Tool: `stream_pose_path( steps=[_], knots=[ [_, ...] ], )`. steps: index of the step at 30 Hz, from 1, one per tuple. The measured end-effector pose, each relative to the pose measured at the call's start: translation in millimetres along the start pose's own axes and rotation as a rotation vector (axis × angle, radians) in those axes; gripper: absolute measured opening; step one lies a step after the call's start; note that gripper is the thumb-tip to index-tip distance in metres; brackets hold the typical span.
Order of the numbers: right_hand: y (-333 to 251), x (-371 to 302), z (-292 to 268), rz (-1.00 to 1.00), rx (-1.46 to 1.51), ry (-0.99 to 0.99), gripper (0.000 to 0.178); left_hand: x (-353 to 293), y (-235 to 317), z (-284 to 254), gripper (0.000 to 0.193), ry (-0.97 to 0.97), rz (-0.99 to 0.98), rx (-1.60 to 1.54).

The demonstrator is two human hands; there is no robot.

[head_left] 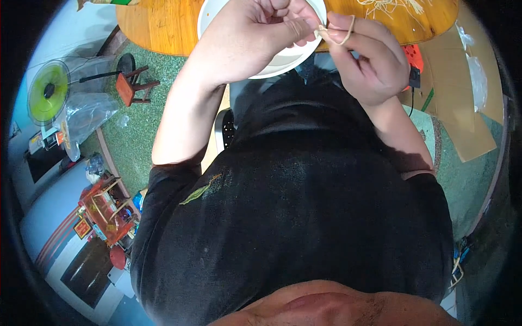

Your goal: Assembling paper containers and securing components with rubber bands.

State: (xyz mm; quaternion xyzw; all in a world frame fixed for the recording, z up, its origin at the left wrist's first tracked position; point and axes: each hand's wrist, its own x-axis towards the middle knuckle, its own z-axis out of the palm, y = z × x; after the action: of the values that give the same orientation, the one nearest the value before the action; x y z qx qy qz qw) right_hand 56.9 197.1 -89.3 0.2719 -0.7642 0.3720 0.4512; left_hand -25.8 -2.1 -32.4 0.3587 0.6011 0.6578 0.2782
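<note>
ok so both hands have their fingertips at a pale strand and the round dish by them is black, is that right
Not quite: the round dish is white, not black, as the head view shows. The left hand and right hand do have their fingertips at the pale strand.

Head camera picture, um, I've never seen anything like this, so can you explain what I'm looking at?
There's no machine here, just a person's two bare hands. A wide fisheye camera on their head looks down, so straight edges bend near the rim, and the dark shirt is the wearer's own. The left hand and right hand meet at the top. The right fingers hold a thin pale strand that curves across them; the left fingertips meet its end, though exactly what they grip is too small to tell. Beneath the left hand is a white bowl by the wooden table, where more loose strands lie to the right.
</note>
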Motion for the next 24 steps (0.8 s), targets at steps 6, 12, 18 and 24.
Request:
stream_pose_path(
  steps=[6, 12, 18, 24],
  knots=[
    [-7, -20, -5, 0.563, 0.568, 0.103, 0.016, 2, 41, 25, 0.005, 0.221, -0.345, 0.475],
    [-17, -13, -18, 0.809, 0.872, 0.079, 0.015, 2, 48, 32, 0.006, 0.178, -0.246, 0.793],
    [-14, -9, -12, 0.963, 0.954, 0.153, 0.01, -2, 32, 26, 0.004, 0.171, 0.003, 1.021],
    [-20, 2, -13, 0.788, 0.678, 0.084, 0.015, -10, 21, 38, 0.035, 0.079, 0.305, 1.028]
  ],
)
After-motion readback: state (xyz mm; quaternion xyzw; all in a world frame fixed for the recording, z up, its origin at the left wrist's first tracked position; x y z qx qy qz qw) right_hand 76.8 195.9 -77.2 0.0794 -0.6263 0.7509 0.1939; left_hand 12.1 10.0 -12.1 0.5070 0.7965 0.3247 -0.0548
